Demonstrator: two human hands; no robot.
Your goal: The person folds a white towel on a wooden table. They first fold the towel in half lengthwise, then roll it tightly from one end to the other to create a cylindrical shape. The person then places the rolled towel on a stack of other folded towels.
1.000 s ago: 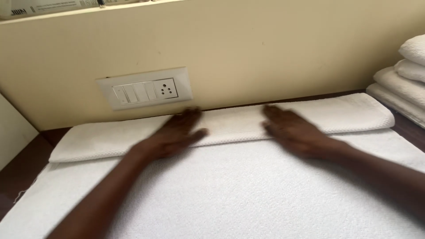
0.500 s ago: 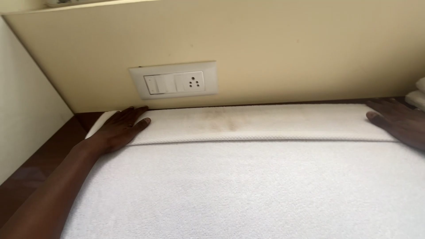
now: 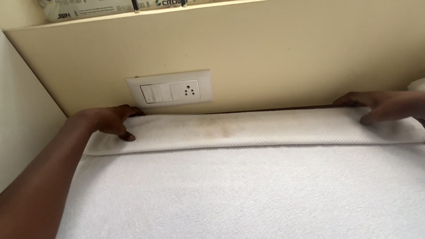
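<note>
A large white towel (image 3: 248,194) lies spread flat in front of me. Its far edge is folded over into a long band (image 3: 265,130) along the wall, with a faint brownish stain near the middle. My left hand (image 3: 113,121) grips the left end of that band, fingers curled over the fold. At the right end, my right hand (image 3: 383,107) holds the band the same way, thumb on top.
A cream wall rises just behind the towel, carrying a white switch and socket plate (image 3: 170,90). A ledge with boxes (image 3: 88,9) runs along the top. A white side wall (image 3: 22,119) closes the left. Another white towel's corner (image 3: 418,85) shows at far right.
My hands have slid apart from the middle of the folded band out to its two ends and closed on it. The view has moved closer to the wall.
</note>
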